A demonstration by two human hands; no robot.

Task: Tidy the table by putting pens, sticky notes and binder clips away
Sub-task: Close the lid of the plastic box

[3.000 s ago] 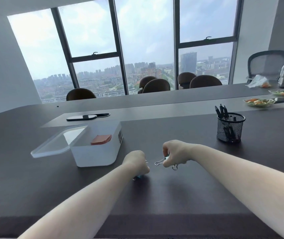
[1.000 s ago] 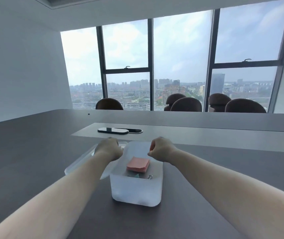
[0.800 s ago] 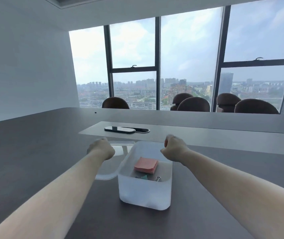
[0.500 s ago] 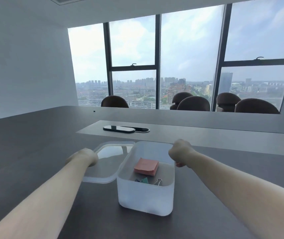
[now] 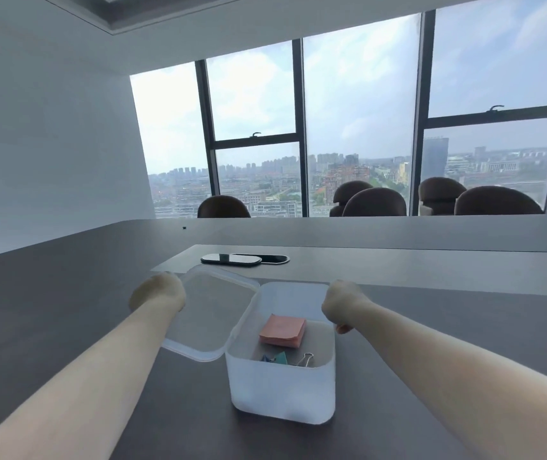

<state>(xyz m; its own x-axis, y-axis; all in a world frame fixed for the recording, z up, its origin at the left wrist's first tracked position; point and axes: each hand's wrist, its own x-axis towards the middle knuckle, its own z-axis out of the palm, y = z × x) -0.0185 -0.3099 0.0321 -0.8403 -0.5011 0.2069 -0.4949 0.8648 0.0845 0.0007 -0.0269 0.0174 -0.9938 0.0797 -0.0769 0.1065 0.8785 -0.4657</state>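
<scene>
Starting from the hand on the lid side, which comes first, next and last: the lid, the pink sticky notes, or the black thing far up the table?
From the left hand:
1. The clear lid, right at that hand, touching it.
2. The pink sticky notes, inside the white box, off to the hand's right.
3. The black flat thing, farther up the table toward the windows.
</scene>
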